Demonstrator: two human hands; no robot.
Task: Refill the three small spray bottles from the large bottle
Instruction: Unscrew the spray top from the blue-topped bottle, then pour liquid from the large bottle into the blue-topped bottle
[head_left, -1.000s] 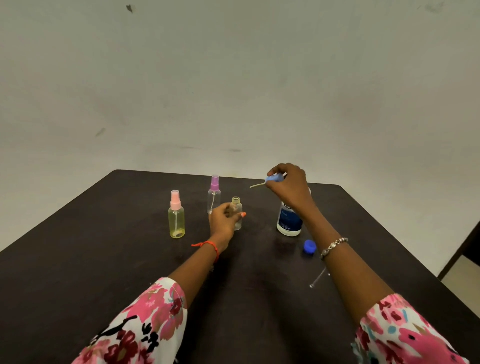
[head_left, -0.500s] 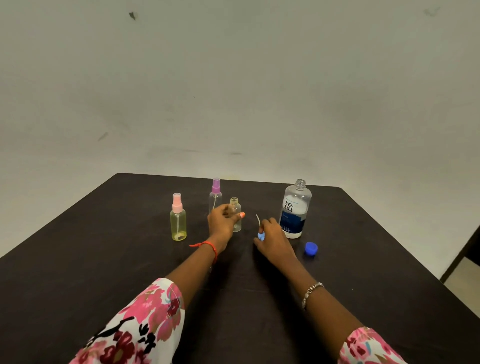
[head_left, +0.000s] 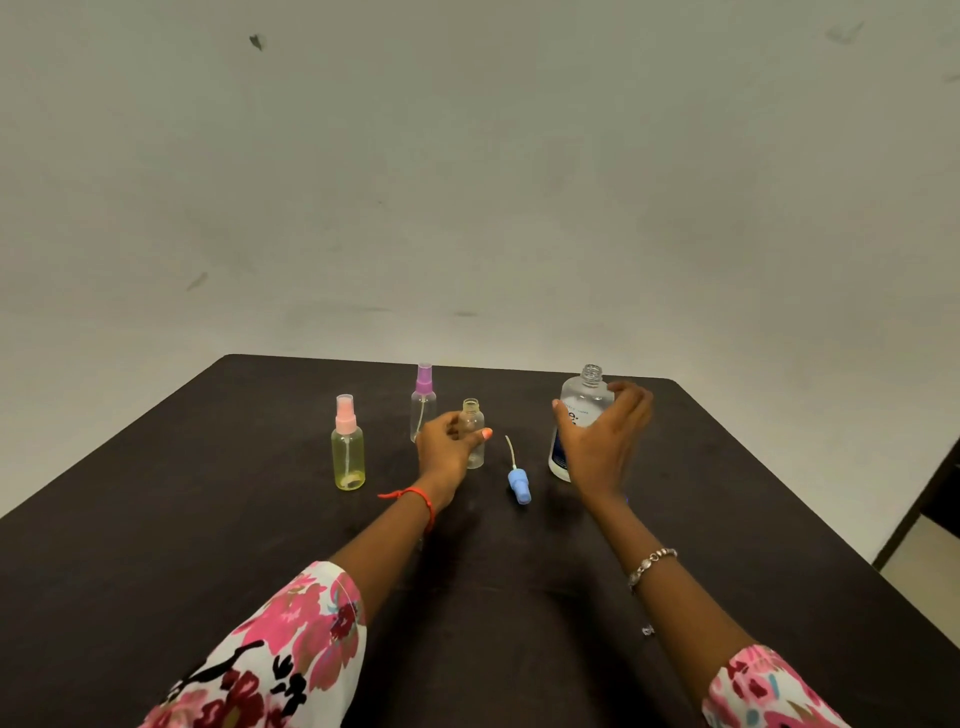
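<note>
Reaching our right hand (head_left: 602, 441) around the big bottle (head_left: 587, 397), we are spreading the fingers apart, thumb to its left and the rest curving past its right. We are not seeing whether they are touching it. Our left hand (head_left: 449, 449) is gripping the open bottle (head_left: 472, 410), fingers and thumb curled round its body, and is standing it upright on the table (head_left: 208, 519) just in front of the purple bottle (head_left: 423, 402). The pink bottle (head_left: 348, 452) is standing further left, capped. The spray head (head_left: 518, 483) is lying flat between our hands, tube pointing away from us. We are judging the pour to be the risky part. The big bottle is standing uncapped, so grabbing it hard or tipping it fast is likely sending liquid out in a gush. The small neck is giving us a narrow target, and a stream missing it is running over our fingers and the table. Swinging the big bottle leftward, we are also risking a knock to the spray head, which is lying just beside that path. Loosening the left grip is inviting the light bottle to topple, and overfilling is leaving no room for the tube.
</note>
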